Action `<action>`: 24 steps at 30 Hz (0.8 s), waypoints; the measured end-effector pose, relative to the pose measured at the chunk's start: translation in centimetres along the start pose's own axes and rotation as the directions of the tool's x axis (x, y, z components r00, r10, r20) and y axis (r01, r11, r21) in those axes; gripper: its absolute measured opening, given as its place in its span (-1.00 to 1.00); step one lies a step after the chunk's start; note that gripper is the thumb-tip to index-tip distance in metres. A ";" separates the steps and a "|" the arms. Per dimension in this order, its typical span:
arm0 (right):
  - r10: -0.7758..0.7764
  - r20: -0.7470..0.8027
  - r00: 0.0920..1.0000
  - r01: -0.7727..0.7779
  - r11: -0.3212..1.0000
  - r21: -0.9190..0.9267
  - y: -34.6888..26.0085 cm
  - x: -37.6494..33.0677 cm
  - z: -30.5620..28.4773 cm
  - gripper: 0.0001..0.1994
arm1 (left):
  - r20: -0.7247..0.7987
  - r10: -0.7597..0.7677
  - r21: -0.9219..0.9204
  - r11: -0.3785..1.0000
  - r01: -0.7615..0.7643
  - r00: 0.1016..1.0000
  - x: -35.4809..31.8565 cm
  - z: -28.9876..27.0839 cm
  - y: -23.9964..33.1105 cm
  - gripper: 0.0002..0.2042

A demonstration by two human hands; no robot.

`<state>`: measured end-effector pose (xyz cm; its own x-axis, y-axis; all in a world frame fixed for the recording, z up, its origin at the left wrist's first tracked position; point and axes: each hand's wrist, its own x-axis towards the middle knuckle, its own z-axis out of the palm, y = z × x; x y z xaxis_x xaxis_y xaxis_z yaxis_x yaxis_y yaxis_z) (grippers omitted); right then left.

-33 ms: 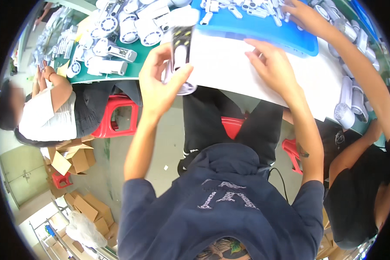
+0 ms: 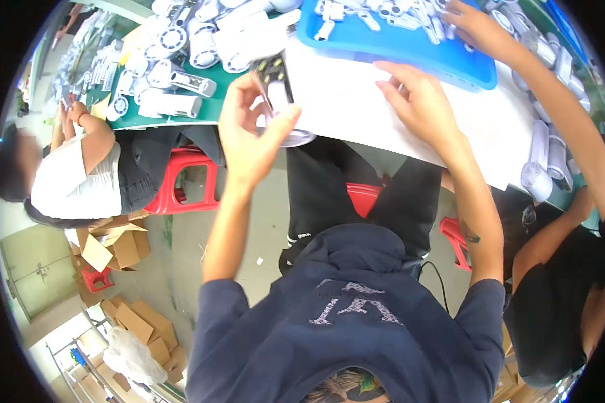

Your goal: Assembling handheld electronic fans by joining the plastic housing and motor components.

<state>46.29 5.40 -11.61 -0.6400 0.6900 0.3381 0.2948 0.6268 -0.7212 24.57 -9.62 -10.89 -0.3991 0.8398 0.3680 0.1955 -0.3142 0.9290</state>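
My left hand (image 2: 254, 134) is wrapped round a white tubular housing (image 2: 273, 77) with a dark panel, small yellow squares on it and a round, flared end toward me. I hold it tilted just above the near table edge, thumb along its side. My right hand (image 2: 420, 101) hovers over the white sheet (image 2: 356, 101), close to the front wall of the blue bin (image 2: 396, 54). Its fingers are loosely bent and apart, with nothing visible in them. Small white parts (image 2: 390, 17) lie in the bin.
Piled white housings (image 2: 175, 47) cover the green table (image 2: 154, 122) at the left; more white housings (image 2: 538, 158) lie at the right. A co-worker's hand (image 2: 474, 27) reaches into the bin from the right. Another person (image 2: 77, 178) sits left, near cardboard boxes (image 2: 138, 322).
The housing's upper end has tipped to the left and come down a little in my left hand. My right hand has hardly moved.
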 end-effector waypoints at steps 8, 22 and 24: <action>-0.171 0.100 0.980 0.096 0.852 0.515 -6.9 0.6 1.7 -0.48 | -0.078 0.043 -0.325 0.944 -0.066 0.996 -0.9 4.3 0.7 -0.40; -0.116 0.014 0.993 0.100 0.908 0.407 -6.6 0.5 2.3 -0.64 | -0.184 -0.009 -0.427 0.902 -0.071 0.983 -0.1 3.7 0.2 -0.46; 0.063 -0.041 0.997 -0.063 0.998 -0.018 -3.6 0.1 1.5 -0.75 | -0.227 0.003 -0.399 0.912 -0.096 0.974 0.2 2.1 0.1 -0.46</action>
<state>44.14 2.64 -9.89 -0.5904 0.7423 0.3170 0.3476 0.5883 -0.7301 26.35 -8.55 -10.77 -0.5917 0.7164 0.3698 -0.1406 -0.5434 0.8276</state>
